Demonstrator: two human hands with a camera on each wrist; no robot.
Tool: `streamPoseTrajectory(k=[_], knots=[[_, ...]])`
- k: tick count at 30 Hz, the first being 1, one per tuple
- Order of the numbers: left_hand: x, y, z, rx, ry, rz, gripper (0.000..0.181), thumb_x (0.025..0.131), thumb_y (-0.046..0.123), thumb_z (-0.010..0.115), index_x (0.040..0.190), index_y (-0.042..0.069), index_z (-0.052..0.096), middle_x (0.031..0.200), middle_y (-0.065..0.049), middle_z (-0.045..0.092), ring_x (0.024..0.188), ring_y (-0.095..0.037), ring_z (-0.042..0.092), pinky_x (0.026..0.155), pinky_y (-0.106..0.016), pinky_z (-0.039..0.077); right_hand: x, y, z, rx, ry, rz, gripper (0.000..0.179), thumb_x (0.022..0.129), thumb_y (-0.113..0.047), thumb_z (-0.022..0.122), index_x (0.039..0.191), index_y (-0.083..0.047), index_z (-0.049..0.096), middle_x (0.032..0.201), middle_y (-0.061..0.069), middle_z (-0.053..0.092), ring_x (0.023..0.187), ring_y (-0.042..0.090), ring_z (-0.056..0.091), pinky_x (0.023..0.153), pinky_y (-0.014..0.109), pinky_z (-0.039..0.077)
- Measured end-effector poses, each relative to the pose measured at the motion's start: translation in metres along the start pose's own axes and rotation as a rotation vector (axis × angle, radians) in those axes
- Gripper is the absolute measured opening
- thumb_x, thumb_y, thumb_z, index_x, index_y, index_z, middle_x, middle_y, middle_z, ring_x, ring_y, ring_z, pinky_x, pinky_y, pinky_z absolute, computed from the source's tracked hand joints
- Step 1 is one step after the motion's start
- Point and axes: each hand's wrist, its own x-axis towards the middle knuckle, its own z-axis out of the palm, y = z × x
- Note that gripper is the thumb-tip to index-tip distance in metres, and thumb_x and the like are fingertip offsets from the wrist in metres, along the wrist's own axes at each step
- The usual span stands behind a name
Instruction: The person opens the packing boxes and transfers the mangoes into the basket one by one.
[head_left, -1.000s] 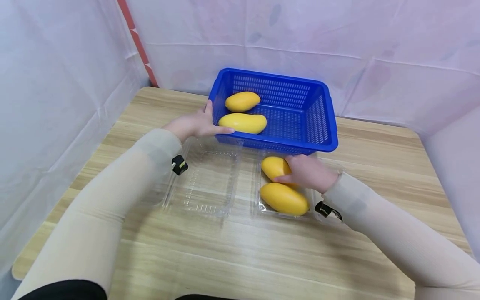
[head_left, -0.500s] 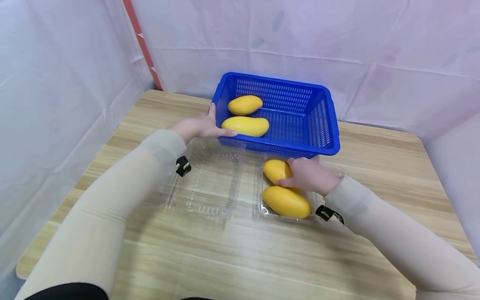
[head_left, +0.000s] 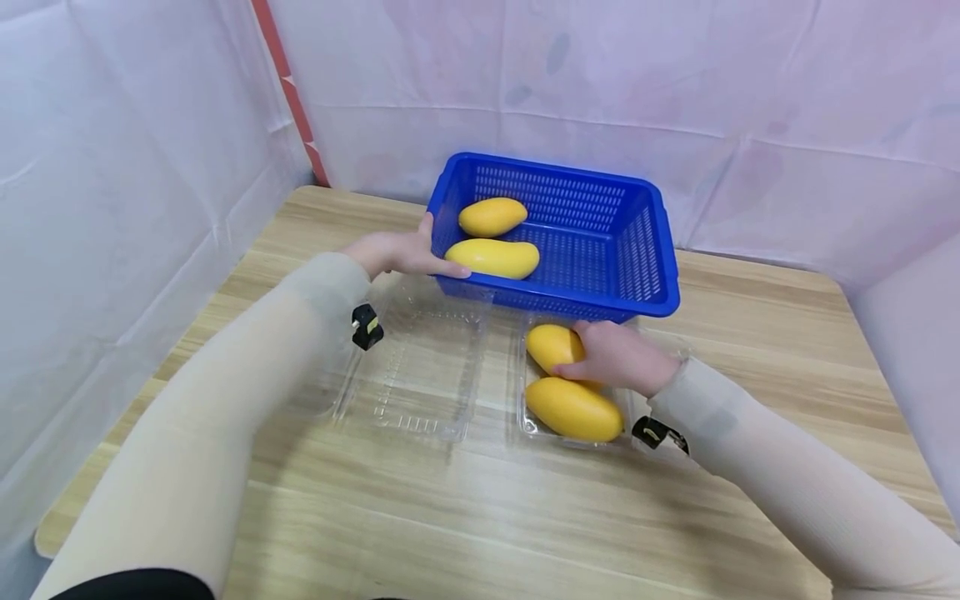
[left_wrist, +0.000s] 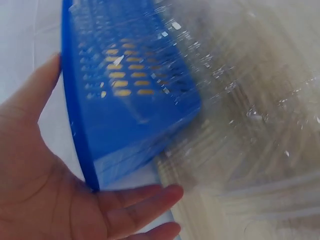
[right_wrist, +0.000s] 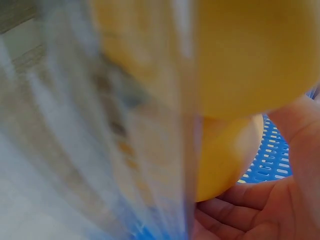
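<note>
My right hand (head_left: pixel 621 357) holds a yellow mango (head_left: pixel 552 348) inside a clear plastic clamshell box (head_left: pixel 529 427), thumb on its near side and fingers on the far side. Another mango (head_left: pixel 574 409) lies in the same box, nearer me. In the right wrist view, the held mango (right_wrist: pixel 222 165) is partly hidden behind clear plastic and the other mango. My left hand (head_left: pixel 408 252) rests spread at the near left corner of the blue basket (head_left: pixel 555 296), its thumb along the front rim. The left wrist view shows the fingers (left_wrist: pixel 142 210) extended beside the basket wall.
Two more mangoes lie in the left part of the basket, one farther back (head_left: pixel 492 217) and one near the front (head_left: pixel 493 258). A second clear clamshell box (head_left: pixel 420 375) stands open left of the filled one. Light cloth walls (head_left: pixel 600 75) border the wooden table (head_left: pixel 480 525).
The whole scene has shifted slightly down in view. Both hands stay in about the same places at the basket and the mango.
</note>
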Motion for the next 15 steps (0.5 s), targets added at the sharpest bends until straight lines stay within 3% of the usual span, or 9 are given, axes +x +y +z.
streamPoseTrajectory(k=[3, 8, 15], knots=[[-0.0019, 0.0011, -0.0037, -0.009, -0.035, -0.016, 0.124, 0.075, 0.072, 0.055, 0.136, 0.018, -0.038, 0.151, -0.006, -0.027, 0.14, -0.028, 0.006, 0.106, -0.053, 0.023, -0.0001, 0.0004, -0.0002, -0.002, -0.009, 0.002, 0.058, 0.08, -0.052, 0.067, 0.101, 0.001, 0.056, 0.07, 0.005, 0.053, 0.059, 0.019, 0.049, 0.052, 0.03, 0.039], [-0.0001, -0.0003, -0.004, 0.017, -0.042, -0.013, 0.122, 0.076, 0.072, 0.052, 0.136, 0.015, -0.038, 0.15, -0.007, -0.03, 0.14, -0.027, -0.007, 0.111, -0.049, 0.01, 0.0003, 0.0015, -0.0001, -0.011, -0.007, -0.003, 0.061, 0.08, -0.053, 0.066, 0.103, 0.002, 0.056, 0.071, 0.005, 0.053, 0.06, 0.019, 0.049, 0.053, 0.03, 0.039], [-0.0007, -0.0034, -0.0029, 0.019, -0.061, -0.021, 0.123, 0.073, 0.077, 0.049, 0.133, 0.02, -0.042, 0.147, -0.004, -0.035, 0.14, -0.026, -0.013, 0.111, -0.05, 0.005, 0.0007, 0.0021, 0.0006, -0.012, 0.015, -0.027, 0.061, 0.079, -0.052, 0.067, 0.104, 0.002, 0.056, 0.071, 0.004, 0.053, 0.06, 0.019, 0.049, 0.053, 0.029, 0.039]])
